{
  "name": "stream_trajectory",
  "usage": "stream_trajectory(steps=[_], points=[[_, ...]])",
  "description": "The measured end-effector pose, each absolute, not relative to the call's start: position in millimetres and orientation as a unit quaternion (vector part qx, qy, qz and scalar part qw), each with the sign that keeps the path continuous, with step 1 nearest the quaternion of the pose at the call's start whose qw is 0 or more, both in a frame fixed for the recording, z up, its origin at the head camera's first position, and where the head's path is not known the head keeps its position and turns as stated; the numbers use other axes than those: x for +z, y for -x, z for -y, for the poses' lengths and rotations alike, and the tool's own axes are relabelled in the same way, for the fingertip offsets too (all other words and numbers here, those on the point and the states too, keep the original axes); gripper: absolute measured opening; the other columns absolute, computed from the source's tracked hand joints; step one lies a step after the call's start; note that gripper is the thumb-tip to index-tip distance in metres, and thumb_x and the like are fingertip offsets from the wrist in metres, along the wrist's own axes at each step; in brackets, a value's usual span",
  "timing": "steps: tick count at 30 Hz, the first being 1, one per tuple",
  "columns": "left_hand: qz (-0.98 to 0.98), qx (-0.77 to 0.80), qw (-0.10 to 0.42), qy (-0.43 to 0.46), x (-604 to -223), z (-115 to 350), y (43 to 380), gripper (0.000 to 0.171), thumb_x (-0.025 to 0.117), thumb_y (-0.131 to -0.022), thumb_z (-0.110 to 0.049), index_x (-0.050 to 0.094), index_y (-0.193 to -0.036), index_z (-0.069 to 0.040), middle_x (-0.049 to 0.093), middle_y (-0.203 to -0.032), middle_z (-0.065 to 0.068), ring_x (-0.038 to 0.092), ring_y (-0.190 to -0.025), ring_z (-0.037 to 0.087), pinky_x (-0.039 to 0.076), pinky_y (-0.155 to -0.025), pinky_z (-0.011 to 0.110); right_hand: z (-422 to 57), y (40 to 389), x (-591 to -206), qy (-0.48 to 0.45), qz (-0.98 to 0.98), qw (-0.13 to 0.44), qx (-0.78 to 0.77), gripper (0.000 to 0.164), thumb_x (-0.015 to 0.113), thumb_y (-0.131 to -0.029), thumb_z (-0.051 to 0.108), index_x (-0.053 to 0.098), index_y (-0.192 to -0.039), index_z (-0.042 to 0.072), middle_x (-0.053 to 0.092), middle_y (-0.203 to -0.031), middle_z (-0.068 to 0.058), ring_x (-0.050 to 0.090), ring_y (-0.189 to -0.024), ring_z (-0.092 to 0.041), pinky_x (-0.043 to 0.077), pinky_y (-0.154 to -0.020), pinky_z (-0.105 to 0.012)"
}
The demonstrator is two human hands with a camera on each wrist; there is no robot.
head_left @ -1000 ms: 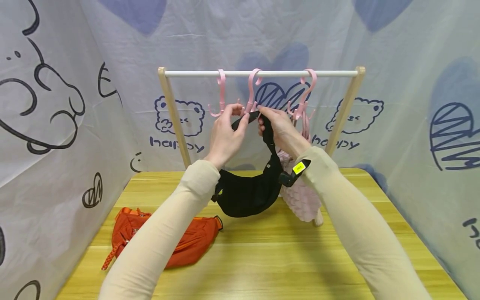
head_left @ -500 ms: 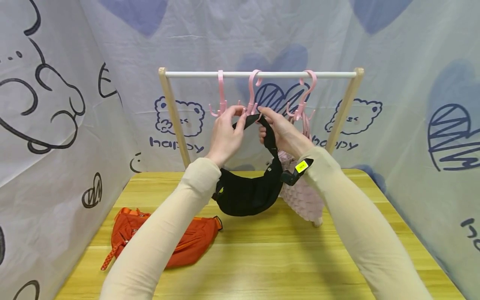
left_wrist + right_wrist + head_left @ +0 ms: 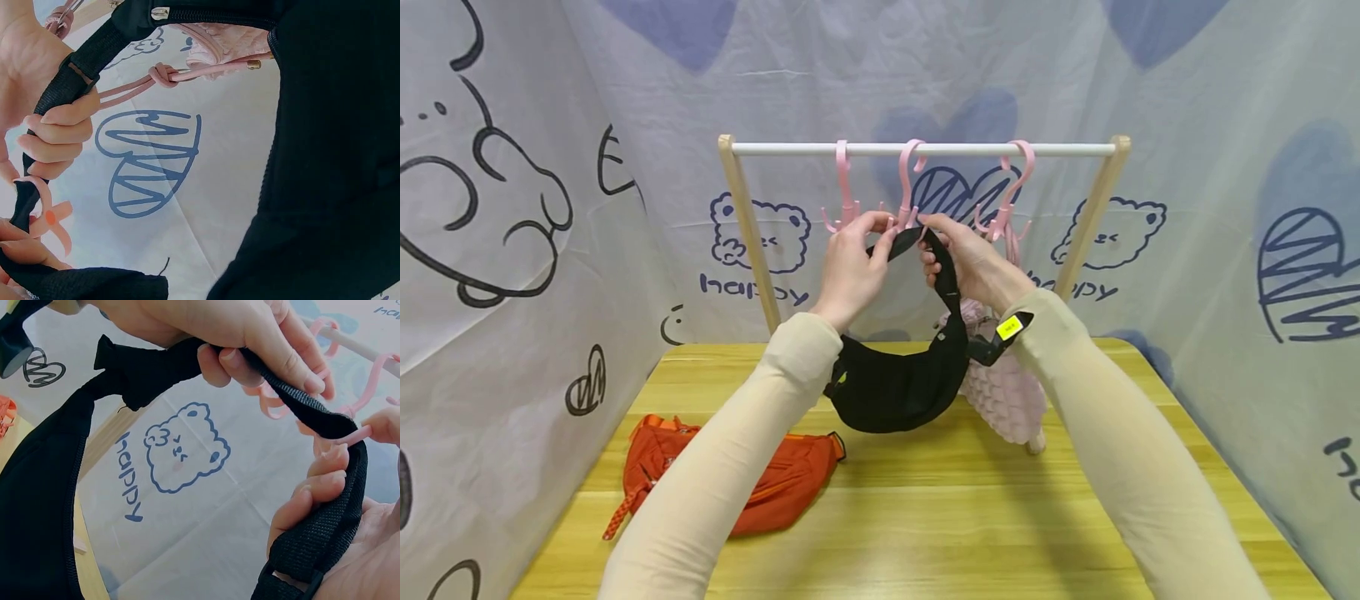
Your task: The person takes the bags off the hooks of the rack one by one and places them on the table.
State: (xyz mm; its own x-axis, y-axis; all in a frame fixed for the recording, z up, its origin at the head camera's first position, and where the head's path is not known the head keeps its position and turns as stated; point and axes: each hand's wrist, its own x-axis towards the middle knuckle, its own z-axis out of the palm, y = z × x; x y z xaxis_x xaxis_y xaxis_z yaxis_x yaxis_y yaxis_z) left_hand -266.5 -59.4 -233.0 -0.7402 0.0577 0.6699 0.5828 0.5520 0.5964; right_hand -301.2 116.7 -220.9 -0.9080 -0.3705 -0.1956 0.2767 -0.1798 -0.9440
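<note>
A black waist bag (image 3: 891, 387) hangs in front of me below the rack, its pouch sagging above the table. Its strap (image 3: 306, 409) runs over a prong of the middle pink hook (image 3: 905, 179). Left of that hook, my left hand (image 3: 853, 267) pinches the strap between thumb and fingers. My right hand (image 3: 973, 258) has its fingers curled round the strap on the other side, close to the prong. In the left wrist view the strap bends across the pink prong (image 3: 44, 199) between both hands.
A white rail (image 3: 790, 149) on wooden posts carries the left pink hook (image 3: 844, 183) and the right one (image 3: 1011, 187). A pink quilted bag (image 3: 1003, 396) hangs at the right. An orange waist bag (image 3: 793, 479) lies on the wooden table (image 3: 925, 517) at the left.
My right hand and wrist have shifted slightly to the right, with the strap on that side. The left hand keeps its pinch, and the black bag's pouch stays almost still.
</note>
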Motion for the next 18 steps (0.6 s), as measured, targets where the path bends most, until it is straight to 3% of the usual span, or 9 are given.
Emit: stream_trajectory(steps=[12,18], points=[[0.832,-0.428,0.293,0.199,-230.5,60.2,266.7,0.021,0.060,-0.102,-0.015,0.070,-0.117,-0.004,0.075,-0.113,0.011,0.066,-0.120,0.026,0.047,-0.105,0.041,-114.8,298.6,-211.4,0.049,-0.616,0.154,-0.771,0.022,0.057,-0.102,0.028,0.055,-0.086,0.014,0.048,-0.064,0.004,0.040,-0.054,-0.009,0.036,-0.055,-0.021],[0.834,-0.428,0.286,0.198,-228.4,61.1,266.0,0.021,0.060,-0.102,-0.014,0.070,-0.116,-0.004,0.075,-0.113,0.012,0.066,-0.120,0.027,0.047,-0.105,0.041,-110.5,296.0,-210.8,0.055,-0.637,0.098,-0.763,0.025,0.059,-0.102,0.022,0.063,-0.079,0.012,0.050,-0.064,0.002,0.041,-0.056,-0.011,0.036,-0.057,-0.023]])
